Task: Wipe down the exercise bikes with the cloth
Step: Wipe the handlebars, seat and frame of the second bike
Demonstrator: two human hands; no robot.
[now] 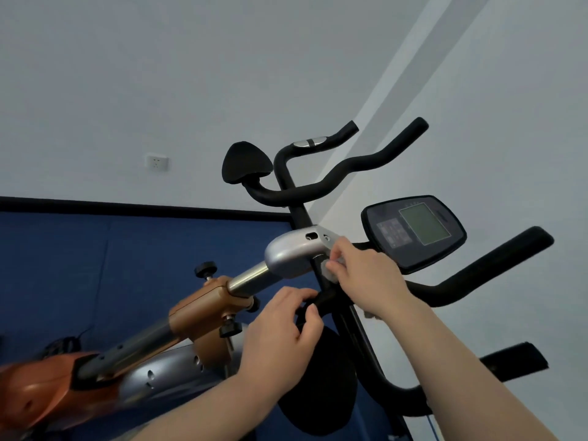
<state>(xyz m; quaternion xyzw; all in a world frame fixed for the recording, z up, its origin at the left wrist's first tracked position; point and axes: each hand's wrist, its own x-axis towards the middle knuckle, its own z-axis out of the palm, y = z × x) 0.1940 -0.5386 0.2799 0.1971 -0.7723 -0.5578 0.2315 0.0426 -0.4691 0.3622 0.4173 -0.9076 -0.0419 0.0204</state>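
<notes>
An orange and silver exercise bike (203, 310) fills the lower left, its steel post rising to a silver handlebar clamp (292, 253). My right hand (369, 278) pinches a small grey cloth (329, 272) against the black stem just below that clamp; most of the cloth is hidden under my fingers. My left hand (280, 332) grips the black handlebar (321, 300) just below, fingers curled round it. The console with a grey screen (420, 230) sits right of my right hand.
Black handlebar grips (496, 265) stick out to the right, and a second bike's handlebars (350, 167) stand behind. A round black pad (321, 383) hangs below my left hand. Blue floor mats (95, 256) meet a white wall with a socket (156, 162).
</notes>
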